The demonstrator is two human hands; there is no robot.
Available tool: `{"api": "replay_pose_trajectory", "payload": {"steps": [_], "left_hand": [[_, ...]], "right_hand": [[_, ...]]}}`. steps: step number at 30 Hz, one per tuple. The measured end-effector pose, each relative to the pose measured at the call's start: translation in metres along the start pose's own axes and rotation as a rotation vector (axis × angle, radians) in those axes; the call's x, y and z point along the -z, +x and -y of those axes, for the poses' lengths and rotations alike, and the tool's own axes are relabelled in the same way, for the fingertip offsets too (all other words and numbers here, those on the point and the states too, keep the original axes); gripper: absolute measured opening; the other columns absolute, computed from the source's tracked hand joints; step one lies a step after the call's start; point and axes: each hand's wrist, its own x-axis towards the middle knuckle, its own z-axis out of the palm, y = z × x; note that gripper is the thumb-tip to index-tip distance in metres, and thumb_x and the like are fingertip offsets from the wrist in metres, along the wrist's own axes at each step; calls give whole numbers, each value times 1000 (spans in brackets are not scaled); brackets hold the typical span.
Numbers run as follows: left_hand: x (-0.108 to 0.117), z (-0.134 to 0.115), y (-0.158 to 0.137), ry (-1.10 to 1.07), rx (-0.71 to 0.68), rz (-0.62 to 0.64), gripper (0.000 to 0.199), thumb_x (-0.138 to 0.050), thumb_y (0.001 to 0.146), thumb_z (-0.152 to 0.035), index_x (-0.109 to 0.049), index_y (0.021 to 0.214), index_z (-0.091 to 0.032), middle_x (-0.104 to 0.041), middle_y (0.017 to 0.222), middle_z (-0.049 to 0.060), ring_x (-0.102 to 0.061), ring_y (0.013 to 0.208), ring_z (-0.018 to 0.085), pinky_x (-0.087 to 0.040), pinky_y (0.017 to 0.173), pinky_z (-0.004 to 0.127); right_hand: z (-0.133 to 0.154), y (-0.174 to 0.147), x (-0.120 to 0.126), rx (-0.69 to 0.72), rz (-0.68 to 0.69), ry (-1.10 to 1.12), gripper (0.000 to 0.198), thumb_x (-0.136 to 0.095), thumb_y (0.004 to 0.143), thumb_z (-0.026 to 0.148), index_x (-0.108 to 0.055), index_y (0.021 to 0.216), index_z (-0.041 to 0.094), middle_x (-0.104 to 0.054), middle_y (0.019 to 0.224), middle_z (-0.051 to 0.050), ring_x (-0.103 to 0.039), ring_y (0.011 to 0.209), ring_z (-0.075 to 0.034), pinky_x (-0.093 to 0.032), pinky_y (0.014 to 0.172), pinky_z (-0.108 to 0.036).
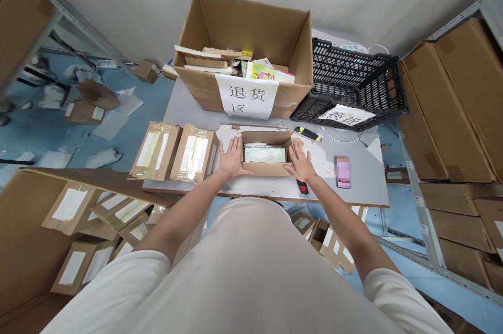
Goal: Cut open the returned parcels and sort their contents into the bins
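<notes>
A small open cardboard box (267, 169) sits on the table in front of me. Inside it lies a pale green, flat-faced item (265, 155) with white edges behind it; whether these are books or packs I cannot tell. My left hand (232, 158) rests with spread fingers at the box's left side. On the opposite side my right hand (301, 163) lies the same way, fingers apart, touching the box. A red and black utility knife (302, 187) is partly hidden below my right hand. Behind the box lies a yellow and black utility knife (308, 133).
Two taped boxes, one (194, 153) nearer, stand at left on the table (363, 187). A large carton (251, 25) of books and a black crate (353, 77) stand behind. A phone (343, 171) lies right. Boxes fill a big carton (23, 234) at lower left.
</notes>
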Motion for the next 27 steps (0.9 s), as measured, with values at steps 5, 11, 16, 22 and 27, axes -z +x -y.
{"api": "replay_pose_trajectory", "payload": {"steps": [5,11,16,22,27], "left_hand": [[9,-3,0,29,0,-14,134,-57,57,-81,-3,150,-2,-4,156,27,1,145,42,0,109,66],[11,-9,-3,67,-89,-21,125,-61,57,-78,-18,150,-6,-2,157,23,6,144,43,4,107,69],[7,-7,-2,42,-94,-21,121,-63,57,-75,-23,149,-8,0,158,21,3,145,42,1,109,67],[9,-3,1,3,-113,5,126,-68,52,-75,-22,149,-9,0,158,21,5,144,42,-3,110,66],[10,-4,7,7,-95,3,122,-66,56,-73,-22,149,-9,-1,158,20,7,144,42,-1,110,67]], "right_hand": [[28,25,37,57,-18,-200,46,-37,94,24,-45,136,8,-48,137,-24,-36,134,-34,-17,110,-64],[55,97,31,33,361,-290,54,-68,74,19,-56,124,4,-63,116,-24,-61,108,-31,-50,86,-39],[39,109,15,142,455,-314,85,-81,57,20,-48,134,3,-64,117,-24,-62,109,-32,-45,94,-38],[30,89,8,268,286,-343,95,-69,70,24,-21,149,8,-49,134,-25,-56,114,-33,-41,96,-42],[37,93,3,174,237,-328,67,-49,83,17,-30,146,14,-54,127,-24,-54,114,-32,-40,94,-45]]}}
